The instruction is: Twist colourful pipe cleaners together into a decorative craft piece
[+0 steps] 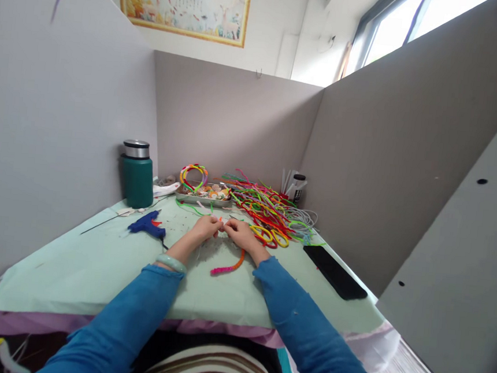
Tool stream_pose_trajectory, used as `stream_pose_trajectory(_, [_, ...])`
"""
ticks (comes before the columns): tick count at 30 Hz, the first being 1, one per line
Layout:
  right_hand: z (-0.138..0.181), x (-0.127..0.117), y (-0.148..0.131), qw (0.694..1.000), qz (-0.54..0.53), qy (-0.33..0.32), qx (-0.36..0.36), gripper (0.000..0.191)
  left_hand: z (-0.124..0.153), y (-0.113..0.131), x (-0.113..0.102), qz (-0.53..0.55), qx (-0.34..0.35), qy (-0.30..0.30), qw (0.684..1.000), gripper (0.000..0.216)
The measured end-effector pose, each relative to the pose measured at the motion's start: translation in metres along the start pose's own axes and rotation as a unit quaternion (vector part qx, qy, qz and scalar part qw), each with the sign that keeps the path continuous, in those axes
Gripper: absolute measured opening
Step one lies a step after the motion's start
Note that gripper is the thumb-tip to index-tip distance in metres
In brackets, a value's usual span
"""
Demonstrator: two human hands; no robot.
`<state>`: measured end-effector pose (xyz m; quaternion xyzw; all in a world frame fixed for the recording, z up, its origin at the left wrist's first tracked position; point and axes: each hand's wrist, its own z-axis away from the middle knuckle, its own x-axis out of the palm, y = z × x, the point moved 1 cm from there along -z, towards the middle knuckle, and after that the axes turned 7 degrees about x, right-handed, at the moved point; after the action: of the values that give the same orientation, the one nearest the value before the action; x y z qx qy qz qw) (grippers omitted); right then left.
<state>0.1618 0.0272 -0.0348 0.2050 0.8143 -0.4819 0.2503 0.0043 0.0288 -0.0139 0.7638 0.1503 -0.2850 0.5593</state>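
My left hand [206,227] and my right hand [239,232] meet over the middle of the table, their fingertips pinched together. A small bit of orange shows between them, and the fingers cover most of it. From under my right hand a fuzzy pipe cleaner [225,270] curves down onto the cloth, orange turning to bright pink at its end. Beside my right hand lie yellow-handled scissors [262,234]. A blue glue gun [148,224] rests left of my left hand.
Behind the hands stands a metal tray [204,200] of small pieces, with a multicoloured ring [193,177] on it. A heap of pipe cleaners [264,202] spreads to its right. A green bottle [137,179] stands left; a black phone [335,272] lies right. Grey partitions [237,116] enclose the table.
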Motion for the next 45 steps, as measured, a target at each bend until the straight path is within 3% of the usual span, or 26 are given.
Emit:
stream_pose_trajectory(14, [-0.0004,0.0004,0.0026,1.000,-0.003,0.003,0.000,0.018,0.0041,0.0080,-0.0003,0.036,-0.034,0.000,0.999,0.017])
stream_pose_trajectory(27, [-0.0019,0.0018,0.0052,1.000,0.013,0.012,0.004,0.019,0.0015,0.0018,-0.0002,-0.024,0.002,0.015,1.000,0.022])
stream_pose_trajectory(45, [-0.0013,0.0012,0.0046,1.000,0.014,0.008,0.003,0.018,0.0009,0.0011,-0.0008,-0.030,-0.002,0.008,1.000,0.024])
